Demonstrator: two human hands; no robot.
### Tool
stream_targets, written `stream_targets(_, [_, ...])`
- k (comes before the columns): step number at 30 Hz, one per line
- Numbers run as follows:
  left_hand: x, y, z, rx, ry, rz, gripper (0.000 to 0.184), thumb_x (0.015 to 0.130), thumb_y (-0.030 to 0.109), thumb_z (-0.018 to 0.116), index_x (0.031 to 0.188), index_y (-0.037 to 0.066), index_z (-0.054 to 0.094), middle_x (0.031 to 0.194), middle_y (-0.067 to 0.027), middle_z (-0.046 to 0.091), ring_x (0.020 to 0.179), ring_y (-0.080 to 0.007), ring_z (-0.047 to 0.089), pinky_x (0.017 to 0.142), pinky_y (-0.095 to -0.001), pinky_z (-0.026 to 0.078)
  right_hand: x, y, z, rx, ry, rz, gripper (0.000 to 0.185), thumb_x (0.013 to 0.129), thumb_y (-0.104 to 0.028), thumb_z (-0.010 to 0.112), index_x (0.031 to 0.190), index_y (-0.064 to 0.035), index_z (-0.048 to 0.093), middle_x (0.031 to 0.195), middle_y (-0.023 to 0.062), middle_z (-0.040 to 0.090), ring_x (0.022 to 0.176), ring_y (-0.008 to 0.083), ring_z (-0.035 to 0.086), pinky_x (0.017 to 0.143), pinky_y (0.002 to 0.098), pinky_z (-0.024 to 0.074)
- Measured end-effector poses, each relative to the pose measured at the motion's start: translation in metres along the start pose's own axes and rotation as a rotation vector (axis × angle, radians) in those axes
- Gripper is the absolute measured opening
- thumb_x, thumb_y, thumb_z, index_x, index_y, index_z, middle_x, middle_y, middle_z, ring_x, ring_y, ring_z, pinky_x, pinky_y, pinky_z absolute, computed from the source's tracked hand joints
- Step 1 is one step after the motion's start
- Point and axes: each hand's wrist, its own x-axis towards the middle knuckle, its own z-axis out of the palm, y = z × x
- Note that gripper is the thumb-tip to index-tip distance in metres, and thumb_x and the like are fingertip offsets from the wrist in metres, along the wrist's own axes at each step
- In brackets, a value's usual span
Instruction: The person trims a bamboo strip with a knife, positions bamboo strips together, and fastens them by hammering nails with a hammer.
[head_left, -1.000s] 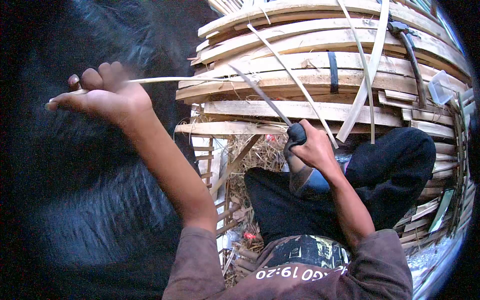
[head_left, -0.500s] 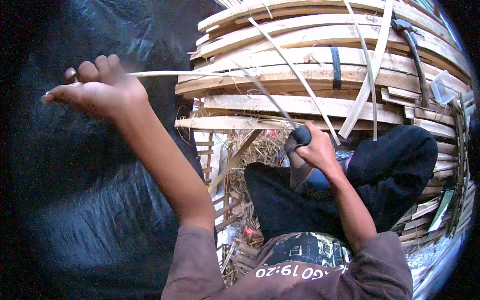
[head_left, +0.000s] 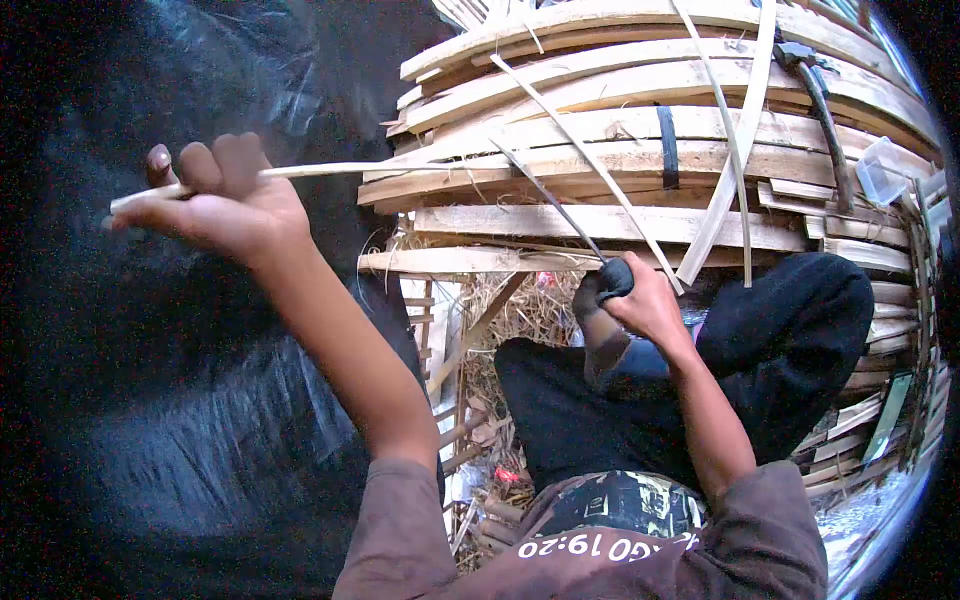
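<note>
Left hand (head_left: 245, 212) grips a pale strip (head_left: 325, 169), right hand (head_left: 648, 308) a knife (head_left: 550, 198)

The strip is slender, smooth and slightly bowed, like split wood or bamboo. It passes through the left fingers (head_left: 202, 168) and runs rightward from them toward the knife's narrow, dark blade; whether the two touch cannot be told.

Above the right fingers lie rough, light wooden slats (head_left: 610, 222) with frayed fibres along their edges. Across them, up and to the left of those fingers, slants a loose strip (head_left: 590, 166); up and to the right, a flat, broader strip (head_left: 713, 200) crosses a thinner one. Farther right are a hammer (head_left: 830, 130) with a dark handle and a translucent plastic container (head_left: 880, 172). Left of the right fingers, curly shavings (head_left: 508, 312) fill a gap. Glossy, wrinkled black sheeting (head_left: 210, 430) spreads beneath and around the left hand.

The left arm reaches out sideways, palm turned up, fingers curled over the strip and thumb along it. The right forearm is raised, its fist wrapped around the dark knife handle, blade slanting up and leftward.

Below both hands, the brown shirt (head_left: 400, 530) carries white, upside-down lettering: "GO 19:20", the rest lost in a fold.
</note>
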Motion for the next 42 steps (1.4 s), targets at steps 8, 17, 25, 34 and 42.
stream_targets(8, [-0.005,0.012,-0.016,-0.310,-0.211,-0.216,0.062,0.078,0.078,0.050,0.083,0.016,0.050,0.049,0.0093,0.019,0.045,-0.0038,0.010,0.047,-0.0256,0.012,-0.006,-0.023,0.000,0.197,-0.057,-0.169,0.041,0.065,-0.017,0.071,0.101,-0.0041,0.058,0.084,0.0268,0.065,0.086,0.0449,0.063,0.074,0.0487,0.0490])
stream_targets(17, [-0.008,0.011,-0.019,-0.666,-0.514,-0.370,0.063,0.065,0.076,0.068,0.082,0.019,0.046,0.047,0.0132,0.028,0.044,-0.0022,0.017,0.053,-0.0247,0.015,-0.003,-0.029,-0.011,0.175,-0.028,-0.178,0.036,0.066,-0.017,0.070,0.098,-0.0035,0.059,0.078,0.0223,0.063,0.078,0.0411,0.064,0.071,0.0457,0.0488])
stream_targets(25, [-0.009,0.011,-0.010,-0.840,-0.612,-0.424,0.059,0.066,0.065,0.077,0.080,0.017,0.045,0.042,0.0130,0.027,0.037,0.0016,0.014,0.043,-0.0243,0.005,-0.002,-0.037,-0.009,0.260,-0.088,-0.220,0.036,0.063,-0.013,0.068,0.096,-0.0023,0.058,0.075,0.0195,0.061,0.072,0.0377,0.062,0.067,0.0430,0.0480])
stream_targets(34, [-0.008,0.010,0.001,-0.578,-0.447,-0.340,0.056,0.077,0.068,0.063,0.081,0.015,0.045,0.045,0.0110,0.024,0.040,-0.0014,0.014,0.045,-0.0251,0.010,-0.012,-0.055,-0.019,0.226,-0.056,-0.239,0.041,0.065,-0.013,0.073,0.103,-0.0036,0.060,0.079,0.0173,0.065,0.074,0.0293,0.067,0.070,0.0357,0.0506])
stream_targets(42, [-0.020,0.008,0.040,0.198,0.278,0.007,0.059,0.090,0.068,0.040,0.077,0.012,0.046,0.054,0.0040,0.024,0.050,-0.0088,0.020,0.050,-0.0276,0.018,-0.023,-0.069,0.016,0.459,-0.008,-0.238,0.052,0.068,-0.014,0.072,0.117,-0.0057,0.055,0.088,0.0223,0.067,0.086,0.0396,0.068,0.073,0.0436,0.0531])
